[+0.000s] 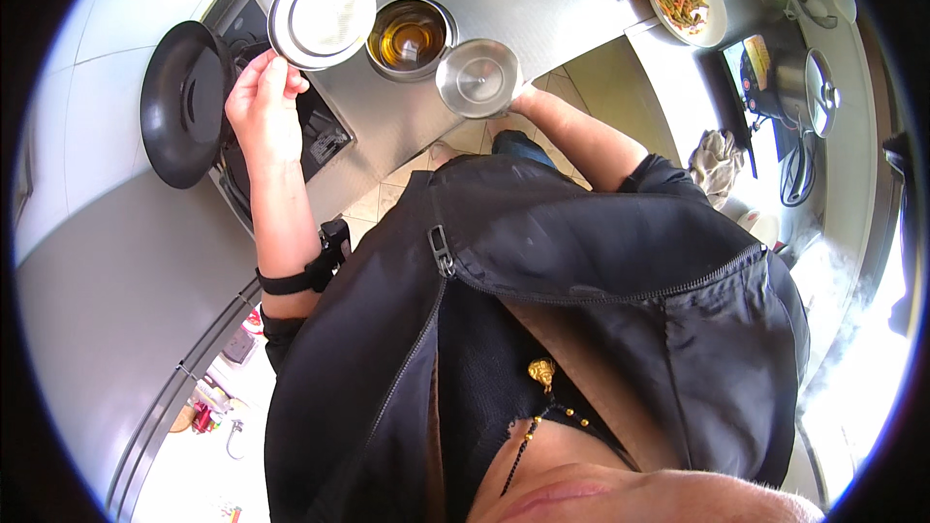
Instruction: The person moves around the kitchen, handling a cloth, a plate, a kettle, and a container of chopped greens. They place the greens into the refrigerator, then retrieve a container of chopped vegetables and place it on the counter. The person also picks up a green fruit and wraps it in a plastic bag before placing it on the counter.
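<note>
By the open pot [395, 72], already holding yellow liquid [411, 43], left hand [263, 116] pinches a strainer [323, 15]; right hand [523, 100] grips a cup [478, 78].

A shiny black jacket [620, 252], its zipper [412, 352] carrying a large slotted pull [441, 250], opens over a black knit top [484, 368]. A gold pendant [542, 373] hangs on a black, gold-beaded cord necklace [520, 453]. A black strap [286, 283] bearing a black device [335, 244] rings the left forearm [281, 203].

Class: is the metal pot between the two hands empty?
No, the pot holds something: amber liquid shows inside. How deep, cannot tell.
</note>
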{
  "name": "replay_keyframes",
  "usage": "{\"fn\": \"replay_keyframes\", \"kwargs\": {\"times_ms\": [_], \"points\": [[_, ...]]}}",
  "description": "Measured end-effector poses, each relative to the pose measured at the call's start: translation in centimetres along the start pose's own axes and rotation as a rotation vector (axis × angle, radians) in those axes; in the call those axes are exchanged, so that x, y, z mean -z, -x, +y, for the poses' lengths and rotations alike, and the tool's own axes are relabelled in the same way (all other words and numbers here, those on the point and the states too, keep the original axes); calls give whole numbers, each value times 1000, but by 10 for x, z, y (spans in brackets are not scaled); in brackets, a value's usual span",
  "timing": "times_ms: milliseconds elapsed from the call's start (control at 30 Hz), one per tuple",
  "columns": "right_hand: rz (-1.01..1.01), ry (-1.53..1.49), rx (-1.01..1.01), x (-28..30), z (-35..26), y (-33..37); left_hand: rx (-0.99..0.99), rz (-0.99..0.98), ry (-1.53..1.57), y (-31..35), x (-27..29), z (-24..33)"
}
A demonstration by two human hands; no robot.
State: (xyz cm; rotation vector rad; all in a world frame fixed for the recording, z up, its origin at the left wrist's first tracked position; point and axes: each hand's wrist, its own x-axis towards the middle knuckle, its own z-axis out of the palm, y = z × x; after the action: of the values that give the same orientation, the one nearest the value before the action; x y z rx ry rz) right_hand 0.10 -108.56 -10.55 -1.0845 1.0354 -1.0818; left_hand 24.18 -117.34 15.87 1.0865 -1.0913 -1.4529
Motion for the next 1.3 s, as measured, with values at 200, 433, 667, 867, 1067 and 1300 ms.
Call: {"fn": "replay_keyframes", "kwargs": {"times_ms": [200,433,667,867,1067,1300], "points": [[204,643,245,-11,-25,-22,3,47,-79,-8,1,-9],[186,450,197,-13,-41,-18,-40,17,-287,-11,1,-18],[164,404,157,-16,-50,-19,-381,-166,-694,-12,-12,-31],[176,305,177,-13,-38,-18,-854,-299,-1130,-9,-27,-37],[181,311,160,-15,-28,-23,-1190,-506,-1532,-6,-24,-47],[152,406,233,-18,-51,-16,-1087,-658,-1691,-7,-20,-57]]}}
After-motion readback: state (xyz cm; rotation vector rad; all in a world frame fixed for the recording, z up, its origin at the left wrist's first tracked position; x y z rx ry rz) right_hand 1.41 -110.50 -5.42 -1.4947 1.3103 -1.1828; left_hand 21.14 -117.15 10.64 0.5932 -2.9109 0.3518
